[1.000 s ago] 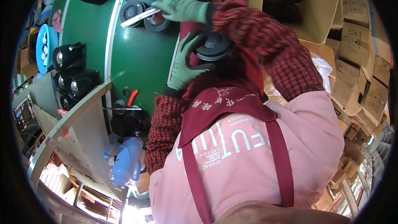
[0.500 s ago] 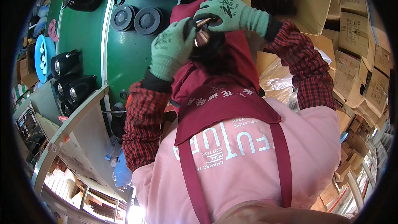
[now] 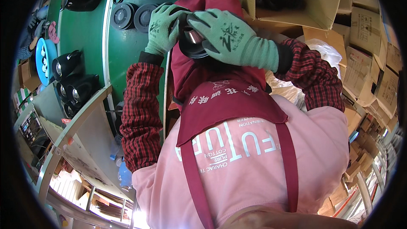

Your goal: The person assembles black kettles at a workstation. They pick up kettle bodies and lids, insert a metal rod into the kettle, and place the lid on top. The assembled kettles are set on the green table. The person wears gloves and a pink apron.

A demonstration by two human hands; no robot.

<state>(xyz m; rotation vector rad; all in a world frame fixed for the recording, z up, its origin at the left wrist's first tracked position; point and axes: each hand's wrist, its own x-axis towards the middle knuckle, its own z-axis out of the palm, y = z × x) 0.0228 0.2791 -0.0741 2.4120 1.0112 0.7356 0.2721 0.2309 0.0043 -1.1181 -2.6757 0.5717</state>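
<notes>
A green worktop [image 3: 133, 55] with pale metal edging runs down the left side, and cardboard cartons [image 3: 361, 29] with dark printing stack up along the right. A black round part [image 3: 193, 51] with a shiny metal piece [image 3: 195, 36] in it is held over the lap, in front of a dark red apron [image 3: 224, 118]. The left hand [image 3: 160, 29] is curled on its left side, and the right hand [image 3: 229, 38] is bent over it from the right, both partly closed on it. Their green gloves carry black marks and lettering. White characters and a small outline drawing cross the apron; large pale-blue letters and smaller print, upside down here, mark the pink sweatshirt [image 3: 250, 174]. Two black discs [image 3: 124, 16] lie near the left hand.
</notes>
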